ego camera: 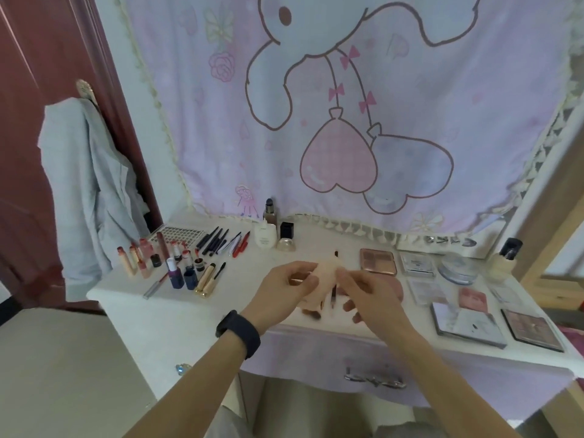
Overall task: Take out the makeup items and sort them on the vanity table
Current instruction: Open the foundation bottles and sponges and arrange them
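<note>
Centrally, the left hand (292, 286), with a black band (238, 333) on its wrist, and the right hand (368, 292) meet above the white vanity table (189, 314). Each pinches one side of a pale peach soft piece (327, 268) held up between them. Motion blur hides what the piece is. The right hand's lower fingers curl loosely beneath it.

Under the hands lie a few thin brushes (316, 312), partly hidden by the wrists, and a pink pouch (395, 290) shows just behind the right hand.

To the left stand a cluster of lipsticks (142, 257), two dark blue bottles (183, 276) and a row of black pencils (215, 240). Towards the back are a white bottle (264, 237) and a black-capped jar (286, 238).

To the right lie a rose-gold eyeshadow palette (377, 260), a round clear jar (458, 268), a pump bottle (505, 257) and two flat grey palettes (467, 325). A lilac cartoon cloth (316, 90) hangs behind.
</note>
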{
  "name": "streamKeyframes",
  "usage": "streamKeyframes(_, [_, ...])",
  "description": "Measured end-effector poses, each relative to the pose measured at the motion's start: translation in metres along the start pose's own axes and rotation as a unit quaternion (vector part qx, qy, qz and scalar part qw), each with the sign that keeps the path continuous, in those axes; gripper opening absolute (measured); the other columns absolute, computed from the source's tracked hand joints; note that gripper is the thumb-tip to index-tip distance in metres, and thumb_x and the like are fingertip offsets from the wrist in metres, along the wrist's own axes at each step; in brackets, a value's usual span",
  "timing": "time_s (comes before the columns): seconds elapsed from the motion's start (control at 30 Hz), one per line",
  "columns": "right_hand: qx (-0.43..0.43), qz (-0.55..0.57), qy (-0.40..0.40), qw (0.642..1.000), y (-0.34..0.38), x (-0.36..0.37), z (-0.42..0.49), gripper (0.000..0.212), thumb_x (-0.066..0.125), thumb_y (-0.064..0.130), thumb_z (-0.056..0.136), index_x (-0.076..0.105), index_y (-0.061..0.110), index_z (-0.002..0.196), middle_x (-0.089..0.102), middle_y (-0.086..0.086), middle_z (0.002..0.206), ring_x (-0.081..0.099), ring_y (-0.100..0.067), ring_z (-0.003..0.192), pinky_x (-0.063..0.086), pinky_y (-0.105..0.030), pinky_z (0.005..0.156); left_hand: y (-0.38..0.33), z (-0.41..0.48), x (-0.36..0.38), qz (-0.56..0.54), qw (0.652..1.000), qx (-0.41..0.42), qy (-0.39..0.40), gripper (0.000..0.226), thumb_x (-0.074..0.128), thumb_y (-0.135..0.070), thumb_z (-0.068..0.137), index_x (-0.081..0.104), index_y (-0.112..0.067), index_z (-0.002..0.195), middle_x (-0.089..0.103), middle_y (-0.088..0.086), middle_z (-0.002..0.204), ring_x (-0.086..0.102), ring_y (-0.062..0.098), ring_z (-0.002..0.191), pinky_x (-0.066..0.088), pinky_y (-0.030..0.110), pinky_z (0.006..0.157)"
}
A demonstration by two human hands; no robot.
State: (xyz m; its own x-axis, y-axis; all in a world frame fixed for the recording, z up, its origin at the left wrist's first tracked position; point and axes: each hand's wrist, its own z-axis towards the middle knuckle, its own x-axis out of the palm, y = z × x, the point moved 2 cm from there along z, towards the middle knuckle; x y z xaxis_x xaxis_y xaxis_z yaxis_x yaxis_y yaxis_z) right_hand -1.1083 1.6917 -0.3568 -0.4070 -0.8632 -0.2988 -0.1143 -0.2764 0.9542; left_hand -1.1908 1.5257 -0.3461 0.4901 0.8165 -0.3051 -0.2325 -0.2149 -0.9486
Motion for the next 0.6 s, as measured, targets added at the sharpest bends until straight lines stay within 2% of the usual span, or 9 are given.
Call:
streamKeyframes(0.1, [-0.048, -0.134, 0.002, 0.990, 0.018, -0.001, 0.009, 0.047, 0.053, 0.063, 0.094, 0.064, 0.020, 0.082, 0.064, 0.011, 0.065, 0.051, 0.000, 0.047, 0.037, -0.014, 0.050, 0.001, -0.003, -0.002, 0.086, 0.995, 0.028, 0.030, 0.028, 0.056, -0.033, 0.100, 0.065, -0.028, 0.126, 0.070, -0.010, 0.114, 0.066, 0.007, 0.102, 0.053, 0.027, 0.089])
streamKeyframes(0.2, [-0.079, -0.227, 0.032, 0.970, 0.028, 0.004, 0.015, 0.057, 0.049, 0.066, 0.094, 0.044, 0.018, 0.064, 0.045, 0.010, 0.049, 0.039, -0.005, 0.042, 0.030, -0.017, 0.047, -0.002, -0.006, -0.004, 0.113, 0.992, 0.042, 0.031, 0.029, 0.049, -0.036, 0.103, 0.063, -0.029, 0.127, 0.069, -0.010, 0.114, 0.065, 0.005, 0.102, 0.053, 0.027, 0.089])
streamKeyframes(0.3, [-0.087, -0.219, 0.059, 0.970, 0.033, 0.006, 0.016, 0.056, 0.042, 0.060, 0.100, 0.042, 0.017, 0.065, 0.041, 0.010, 0.051, 0.038, -0.005, 0.043, 0.029, -0.018, 0.048, -0.001, -0.007, -0.007, 0.092, 0.995, 0.035, 0.031, 0.028, 0.044, -0.036, 0.105, 0.064, -0.022, 0.119, 0.069, -0.005, 0.102, 0.066, 0.014, 0.090, 0.056, 0.034, 0.080])
streamKeyframes(0.37, [-0.094, -0.196, 0.065, 0.974, 0.033, 0.008, 0.014, 0.054, 0.039, 0.058, 0.101, 0.044, 0.017, 0.067, 0.042, 0.011, 0.052, 0.038, -0.004, 0.045, 0.030, -0.020, 0.051, 0.001, -0.008, -0.008, 0.054, 0.998, 0.008, 0.038, 0.032, 0.042, -0.034, 0.106, 0.065, -0.012, 0.112, 0.067, -0.004, 0.088, 0.061, 0.012, 0.072, 0.052, 0.029, 0.065])
streamKeyframes(0.47, [-0.123, -0.149, 0.080, 0.978, 0.029, 0.014, 0.009, 0.045, 0.043, 0.054, 0.102, 0.048, 0.023, 0.070, 0.045, 0.013, 0.052, 0.039, -0.003, 0.049, 0.033, -0.021, 0.054, -0.001, -0.014, -0.009, -0.019, 0.998, -0.042, 0.050, 0.037, 0.040, -0.028, 0.107, 0.066, -0.005, 0.094, 0.057, -0.008, 0.062, 0.044, 0.009, 0.051, 0.037, 0.021, 0.049])
streamKeyframes(0.53, [-0.140, -0.128, 0.081, 0.979, 0.026, 0.015, 0.008, 0.041, 0.049, 0.053, 0.100, 0.051, 0.023, 0.072, 0.047, 0.013, 0.054, 0.041, -0.004, 0.051, 0.035, -0.019, 0.053, -0.001, -0.015, -0.010, -0.062, 0.995, -0.058, 0.060, 0.033, 0.041, -0.028, 0.106, 0.065, -0.008, 0.093, 0.058, -0.005, 0.062, 0.042, 0.009, 0.047, 0.033, 0.021, 0.047])
streamKeyframes(0.6, [-0.143, -0.117, 0.074, 0.980, 0.022, 0.014, 0.010, 0.038, 0.053, 0.057, 0.096, 0.057, 0.025, 0.076, 0.054, 0.009, 0.060, 0.045, -0.005, 0.054, 0.039, -0.019, 0.055, 0.000, -0.017, -0.012, -0.062, 0.993, -0.074, 0.066, 0.028, 0.050, -0.037, 0.102, 0.061, -0.011, 0.106, 0.061, 0.001, 0.073, 0.041, 0.006, 0.046, 0.032, 0.020, 0.046])
